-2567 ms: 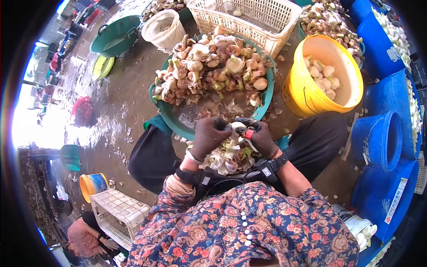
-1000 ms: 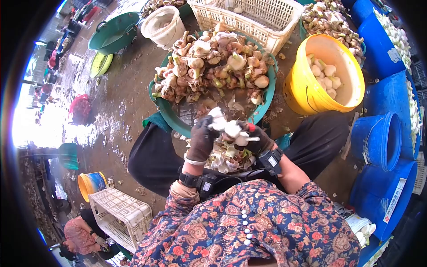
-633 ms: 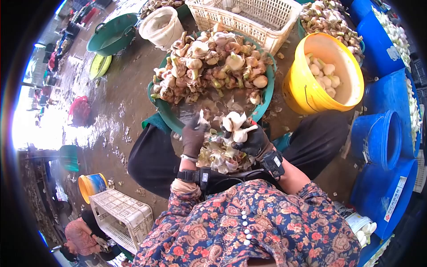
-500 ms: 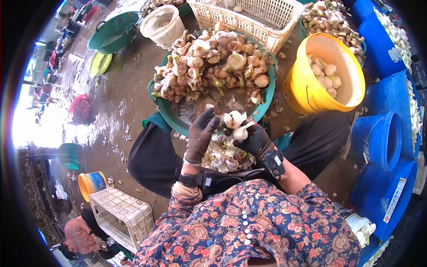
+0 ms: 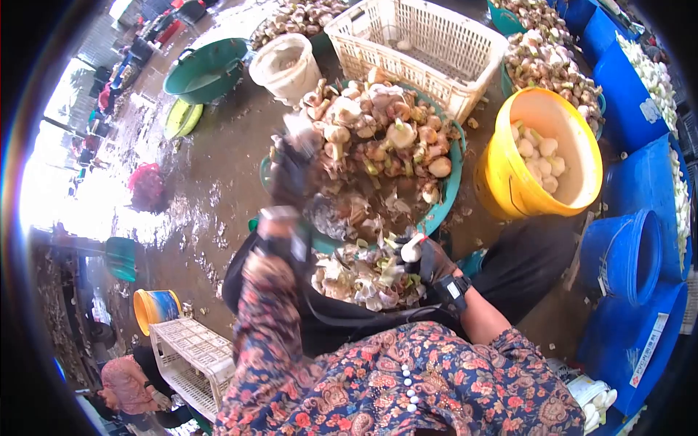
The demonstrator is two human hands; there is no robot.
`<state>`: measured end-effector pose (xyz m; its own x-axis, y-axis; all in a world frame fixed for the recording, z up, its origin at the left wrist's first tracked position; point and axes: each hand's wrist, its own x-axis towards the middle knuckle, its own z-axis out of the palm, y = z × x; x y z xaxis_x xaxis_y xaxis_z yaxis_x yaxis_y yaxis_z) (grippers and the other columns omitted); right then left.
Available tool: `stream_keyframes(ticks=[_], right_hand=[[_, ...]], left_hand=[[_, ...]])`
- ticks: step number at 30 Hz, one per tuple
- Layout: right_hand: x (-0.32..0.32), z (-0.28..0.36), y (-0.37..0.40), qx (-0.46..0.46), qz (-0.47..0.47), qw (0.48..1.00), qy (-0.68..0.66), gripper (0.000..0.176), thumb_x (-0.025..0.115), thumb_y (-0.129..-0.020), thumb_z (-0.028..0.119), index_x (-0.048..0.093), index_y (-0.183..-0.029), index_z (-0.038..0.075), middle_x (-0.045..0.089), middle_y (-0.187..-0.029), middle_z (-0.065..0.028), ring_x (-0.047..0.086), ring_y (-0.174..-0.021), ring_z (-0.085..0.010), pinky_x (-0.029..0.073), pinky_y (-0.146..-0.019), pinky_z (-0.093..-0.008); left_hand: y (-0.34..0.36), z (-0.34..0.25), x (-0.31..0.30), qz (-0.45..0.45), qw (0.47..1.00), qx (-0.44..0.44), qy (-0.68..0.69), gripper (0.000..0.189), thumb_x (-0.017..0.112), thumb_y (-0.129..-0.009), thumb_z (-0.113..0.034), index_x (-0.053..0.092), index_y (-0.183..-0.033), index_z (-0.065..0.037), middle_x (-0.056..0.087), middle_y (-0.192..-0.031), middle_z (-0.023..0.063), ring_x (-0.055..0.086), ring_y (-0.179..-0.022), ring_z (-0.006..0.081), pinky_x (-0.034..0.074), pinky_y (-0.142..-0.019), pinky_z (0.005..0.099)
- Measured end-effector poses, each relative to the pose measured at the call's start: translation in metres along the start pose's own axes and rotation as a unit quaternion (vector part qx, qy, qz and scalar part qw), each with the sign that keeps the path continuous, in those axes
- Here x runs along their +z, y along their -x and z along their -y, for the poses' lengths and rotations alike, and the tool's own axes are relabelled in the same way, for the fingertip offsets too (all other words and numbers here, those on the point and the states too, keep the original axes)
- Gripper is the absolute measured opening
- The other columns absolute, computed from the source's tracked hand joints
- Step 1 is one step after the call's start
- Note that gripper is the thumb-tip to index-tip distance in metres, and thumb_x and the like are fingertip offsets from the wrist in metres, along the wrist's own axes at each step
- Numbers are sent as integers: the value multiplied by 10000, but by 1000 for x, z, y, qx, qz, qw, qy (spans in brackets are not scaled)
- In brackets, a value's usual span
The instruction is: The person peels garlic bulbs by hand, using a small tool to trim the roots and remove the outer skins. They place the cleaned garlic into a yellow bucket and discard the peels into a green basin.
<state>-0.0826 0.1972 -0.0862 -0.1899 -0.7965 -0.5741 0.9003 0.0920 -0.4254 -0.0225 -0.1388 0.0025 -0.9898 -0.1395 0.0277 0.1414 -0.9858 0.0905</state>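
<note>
My left hand [image 5: 289, 173], in a dark glove and blurred by motion, is stretched out to the left edge of the pile of unpeeled bulbs [image 5: 382, 134] in the green basin [image 5: 452, 178]. Whether it grips a bulb is unclear. My right hand [image 5: 430, 260], also gloved, stays low near my lap and holds a peeled white bulb [image 5: 412, 249]. A heap of pale peels [image 5: 360, 276] lies in my lap between my knees.
A yellow bucket [image 5: 505, 196] with peeled bulbs stands to the right of the basin. Blue barrels [image 5: 625, 251] line the right side. A white crate [image 5: 429, 40], a white bucket [image 5: 287, 62] and a green tub [image 5: 207, 69] stand behind. Another person [image 5: 127, 381] crouches at lower left by a crate [image 5: 193, 356].
My left hand has left the bulb and swung out to the pile in the basin. My right hand has dropped toward my lap with the peeled bulb. The camera has shifted.
</note>
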Motion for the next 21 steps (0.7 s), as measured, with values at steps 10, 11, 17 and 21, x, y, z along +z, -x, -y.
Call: stream_keyframes(ticks=[10,11,17,21], right_hand=[[10,21,12,4,63,995,74,377,521,-858,238,520,-1123,-29,606,-902,-112,623,-794,-197,546,-674,-348],[7,22,11,14,38,997,64,385,505,-860,267,525,-1116,-21,611,-873,-113,627,-767,-208,545,-652,-353],[10,34,9,-126,-79,950,273,335,337,-914,186,575,-1061,1,617,-782,-39,602,-680,-103,477,-613,-229],[-25,13,-13,-71,-64,991,96,373,364,-907,251,552,-1056,-34,613,-773,-96,623,-674,-188,529,-607,-306]], left_hand=[[-59,113,-19,-110,440,-136,-881,610,671,-713,-453,559,-1077,22,602,-995,238,599,-924,333,469,-809,384],[-57,134,-42,-112,397,-164,-896,688,651,-697,-509,527,-1126,15,587,-1035,242,581,-967,339,453,-838,396],[-44,184,-138,-96,285,-255,-919,744,543,-721,-586,467,-1237,-55,560,-1108,243,539,-1030,382,418,-890,418],[-3,158,-170,-31,340,-334,-879,442,571,-752,-391,569,-1116,-142,606,-978,191,588,-897,372,458,-780,430]])
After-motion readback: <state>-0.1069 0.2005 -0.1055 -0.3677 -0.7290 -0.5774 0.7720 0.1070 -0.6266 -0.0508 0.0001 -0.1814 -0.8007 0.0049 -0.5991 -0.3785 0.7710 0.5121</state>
